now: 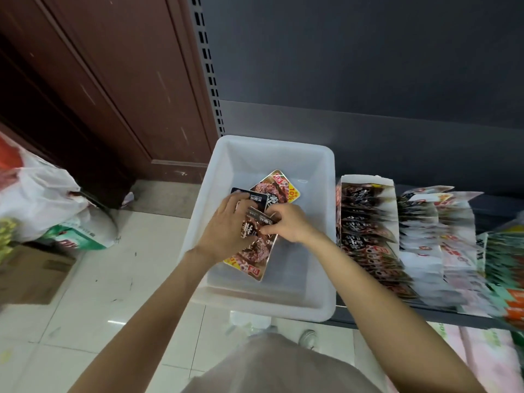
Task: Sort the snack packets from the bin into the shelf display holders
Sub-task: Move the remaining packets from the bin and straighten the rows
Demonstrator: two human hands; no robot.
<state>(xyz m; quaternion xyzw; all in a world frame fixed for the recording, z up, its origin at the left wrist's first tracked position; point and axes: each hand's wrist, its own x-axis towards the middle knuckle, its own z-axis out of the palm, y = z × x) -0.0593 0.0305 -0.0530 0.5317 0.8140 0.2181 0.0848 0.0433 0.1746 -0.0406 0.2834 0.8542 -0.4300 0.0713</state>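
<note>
I'd judge the job nearly finished. The bin (317,222) is almost bare: only a handful of snack packets (279,185) remain, gathered toward its left wall, while the rest of its floor shows through. On the shelf (493,208) to the right, the first holder (365,182), which stands just beside the bin's right wall, is packed with dark packets from back to front, and the rows beyond it look full too, though they blur toward the shelf's right end and I can't count them.

What's left is whatever lies in the bin and what I have in my hands. My left hand (226,225) is over the middle of the bin near its left wall, fingers curled down onto a small dark packet (256,198) and the stack under it. My right hand (289,225) comes in from the right wall side, thumb and fingertips pinching the edge of a thin brown packet (255,222) between the two hands. A larger packet (255,259) lies flat beneath my left hand, pointing toward the bin's near wall, and another pokes out toward the far wall.

So everything still to sort sits directly under or between my hands, inside the bin, well short of the holders.
</note>
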